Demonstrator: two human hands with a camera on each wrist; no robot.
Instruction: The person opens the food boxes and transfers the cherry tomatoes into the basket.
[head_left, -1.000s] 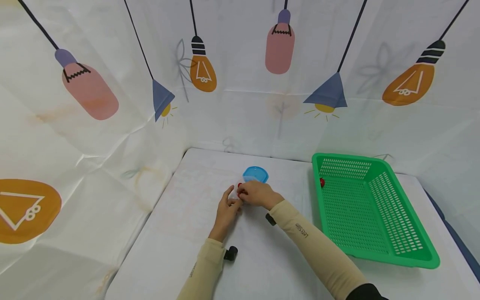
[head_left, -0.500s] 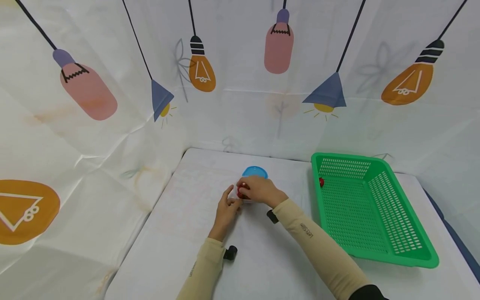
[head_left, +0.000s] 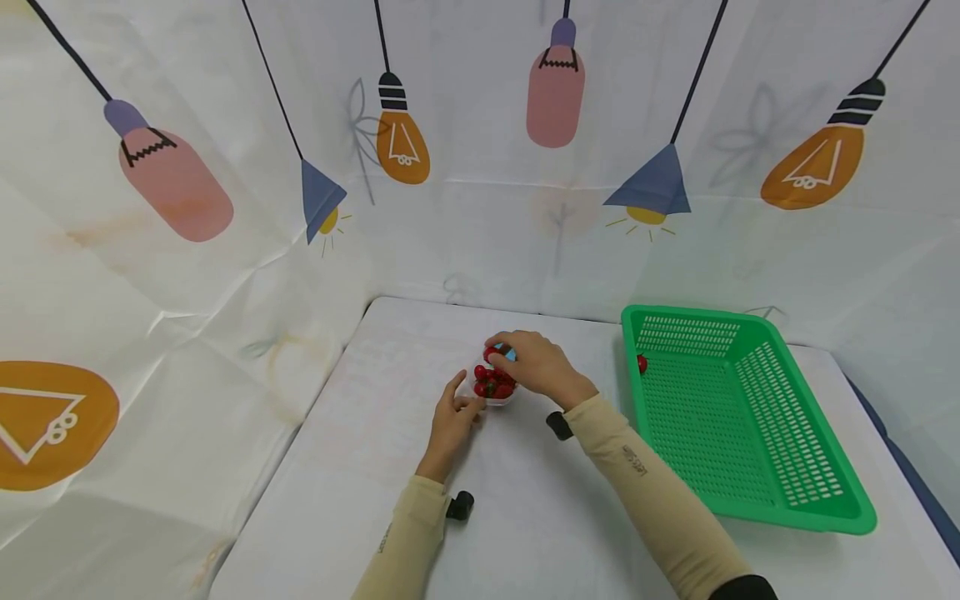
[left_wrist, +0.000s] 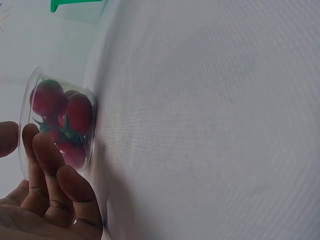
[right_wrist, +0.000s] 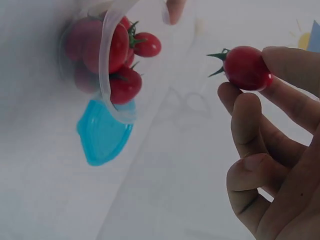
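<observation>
A clear plastic container (head_left: 500,402) stands on the table, holding several red cherry tomatoes (head_left: 491,382) with green stems. My left hand (head_left: 452,427) rests at its left and near side, fingers loosely bent and thumb apart; in the left wrist view some fingertips (left_wrist: 47,147) overlap the container's wall. Just beyond the container, my right hand (head_left: 542,367) pinches one cherry tomato (right_wrist: 246,68) between thumb and fingers, stem pointing away from the palm. Behind that hand, a blue lid (right_wrist: 105,132) lies on the table, mostly hidden in the head view.
At the right of the table stands a large green slotted basket (head_left: 757,517). One red tomato (head_left: 642,364) is inside it, by the left wall. A white curtain (head_left: 480,233) printed with lamps hangs behind and at the left of the white table (head_left: 525,517).
My right hand has risen out of the container with a cherry tomato and moved right and away, uncovering the tomatoes inside. My left hand has stayed by the container.
</observation>
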